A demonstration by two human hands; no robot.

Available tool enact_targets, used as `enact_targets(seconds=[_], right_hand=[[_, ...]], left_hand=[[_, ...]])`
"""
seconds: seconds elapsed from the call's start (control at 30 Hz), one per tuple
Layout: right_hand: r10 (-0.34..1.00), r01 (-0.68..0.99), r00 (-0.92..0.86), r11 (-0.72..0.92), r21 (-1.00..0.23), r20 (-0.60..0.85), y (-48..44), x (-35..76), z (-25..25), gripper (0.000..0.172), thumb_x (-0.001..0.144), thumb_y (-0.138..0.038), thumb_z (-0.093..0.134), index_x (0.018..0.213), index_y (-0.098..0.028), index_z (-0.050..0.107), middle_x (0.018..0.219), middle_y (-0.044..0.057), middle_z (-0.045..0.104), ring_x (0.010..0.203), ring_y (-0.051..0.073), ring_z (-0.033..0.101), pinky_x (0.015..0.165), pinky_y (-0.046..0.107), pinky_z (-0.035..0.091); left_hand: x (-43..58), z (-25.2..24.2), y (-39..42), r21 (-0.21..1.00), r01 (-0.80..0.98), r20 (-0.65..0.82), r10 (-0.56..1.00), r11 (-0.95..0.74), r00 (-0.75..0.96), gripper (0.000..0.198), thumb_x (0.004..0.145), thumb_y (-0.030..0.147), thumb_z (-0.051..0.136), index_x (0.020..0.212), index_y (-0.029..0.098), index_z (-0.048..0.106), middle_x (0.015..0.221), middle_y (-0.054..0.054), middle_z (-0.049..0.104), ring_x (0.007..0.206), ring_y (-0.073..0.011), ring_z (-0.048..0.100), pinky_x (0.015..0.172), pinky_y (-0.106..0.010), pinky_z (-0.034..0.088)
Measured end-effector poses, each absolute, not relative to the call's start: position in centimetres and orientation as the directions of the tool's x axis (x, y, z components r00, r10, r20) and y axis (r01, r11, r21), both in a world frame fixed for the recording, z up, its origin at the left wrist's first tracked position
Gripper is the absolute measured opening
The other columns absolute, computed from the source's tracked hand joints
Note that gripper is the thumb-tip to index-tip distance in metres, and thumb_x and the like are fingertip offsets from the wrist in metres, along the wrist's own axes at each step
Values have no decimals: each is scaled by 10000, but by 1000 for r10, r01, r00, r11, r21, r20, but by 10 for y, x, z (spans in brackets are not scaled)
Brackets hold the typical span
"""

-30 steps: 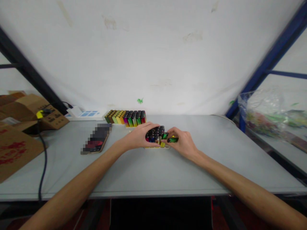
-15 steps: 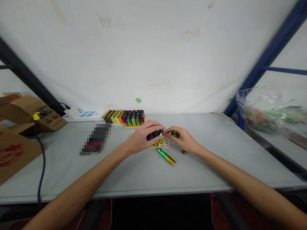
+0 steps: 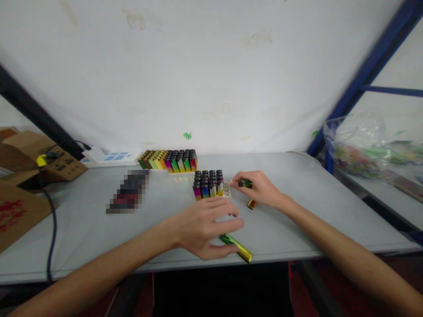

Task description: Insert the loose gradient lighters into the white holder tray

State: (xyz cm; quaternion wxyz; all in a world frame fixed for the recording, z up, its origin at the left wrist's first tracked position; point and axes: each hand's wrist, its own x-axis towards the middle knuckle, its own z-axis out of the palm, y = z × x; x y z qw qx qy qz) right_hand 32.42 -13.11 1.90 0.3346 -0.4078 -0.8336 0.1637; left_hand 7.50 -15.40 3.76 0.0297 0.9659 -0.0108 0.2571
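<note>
Fingers spread, my left hand hovers low over the table's front part, thumb beside a shiny green-and-gold lighter. The hand covers part of that lighter, and I cannot tell if they touch. My right hand is closed around a dark green lighter, its fingertips by the right end of a pale tray. Rows of upright black-topped lighters in purple, blue and gold fill most of that tray, with bare slots at the right end. An orange-gold lighter lies just below my right hand.
Two more blocks of upright lighters, one gold-topped and one black-topped, stand near the wall. A blurred-out phone, a white power strip and cardboard boxes are at the left. A clear plastic bag sits at the right.
My left hand has come off the tray of lighters toward the front edge and opened. The green-and-gold lighter lies nearer that edge. My right hand has barely moved.
</note>
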Motion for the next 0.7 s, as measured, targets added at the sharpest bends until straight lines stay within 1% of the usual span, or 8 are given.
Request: enact_targets(seconds=[0.1, 0.23, 0.3, 0.43, 0.5, 0.57, 0.63, 0.7], right_hand=[[793, 595, -443, 609, -525, 418, -127, 326, 15, 146, 922, -192, 612, 996, -206, 737, 819, -1, 752, 660, 135, 629, 669, 240, 451], [790, 602, -472, 613, -512, 391, -126, 325, 15, 186, 893, -140, 603, 993, -202, 747, 841, 9, 761, 670, 138, 642, 677, 241, 452], [787, 604, -485, 617, -505, 382, -127, 324, 16, 196, 878, -116, 600, 977, -195, 750, 858, 17, 766, 687, 141, 654, 689, 241, 456], [768, 606, -510, 640, -472, 387, -125, 325, 16, 181, 876, -109, 617, 983, -180, 746, 834, 21, 759, 671, 136, 643, 679, 238, 448], [771, 615, -501, 637, -465, 393, -123, 327, 15, 174, 879, -110, 625, 988, -175, 743, 833, 24, 761, 674, 138, 649, 680, 238, 451], [783, 630, -477, 622, -465, 400, -122, 330, 16, 166, 881, -112, 627, 982, -176, 742, 856, 32, 771, 706, 149, 671, 697, 244, 463], [794, 644, -452, 605, -468, 406, -121, 333, 18, 162, 878, -115, 630, 974, -180, 743, 896, 42, 781, 753, 165, 695, 723, 253, 476], [807, 656, -431, 587, -474, 403, -120, 335, 21, 167, 870, -113, 629, 967, -181, 746, 916, 47, 785, 772, 175, 705, 732, 258, 482]], left_hand=[[72, 28, -163, 95, -66, 329, -31, -993, 944, 289, 937, 366, 627, 1165, 189, 641, 1082, -122, 697, 1013, -259, 653, 915, -396, 549], [57, 13, -159, 158, 33, 239, 71, -987, 969, 250, 977, 213, 570, 1219, 200, 632, 1087, -86, 706, 1066, -231, 634, 984, -370, 512], [51, 7, -156, 167, 91, 248, 131, -982, 960, 265, 1001, 185, 544, 1255, 205, 621, 1093, -73, 713, 1086, -217, 630, 1019, -358, 494], [47, 0, -154, 141, 136, 289, 172, -981, 942, 223, 1022, 184, 530, 1220, 173, 633, 1081, -78, 717, 1084, -211, 639, 1036, -358, 491], [48, 1, -155, 194, 150, 315, 206, -969, 926, 205, 1020, 188, 536, 1196, 160, 639, 1077, -81, 715, 1072, -201, 646, 1031, -345, 502], [49, 4, -154, 288, 164, 361, 266, -943, 894, 189, 1017, 201, 553, 1176, 161, 646, 1076, -75, 717, 1046, -180, 662, 999, -302, 520], [48, 11, -151, 358, 194, 432, 346, -913, 833, 178, 1006, 200, 581, 1165, 170, 654, 1035, -54, 731, 957, -148, 687, 921, -249, 541], [47, 21, -147, 386, 246, 500, 426, -889, 754, 172, 983, 210, 629, 1149, 187, 669, 953, -20, 743, 828, -119, 692, 826, -216, 545]])
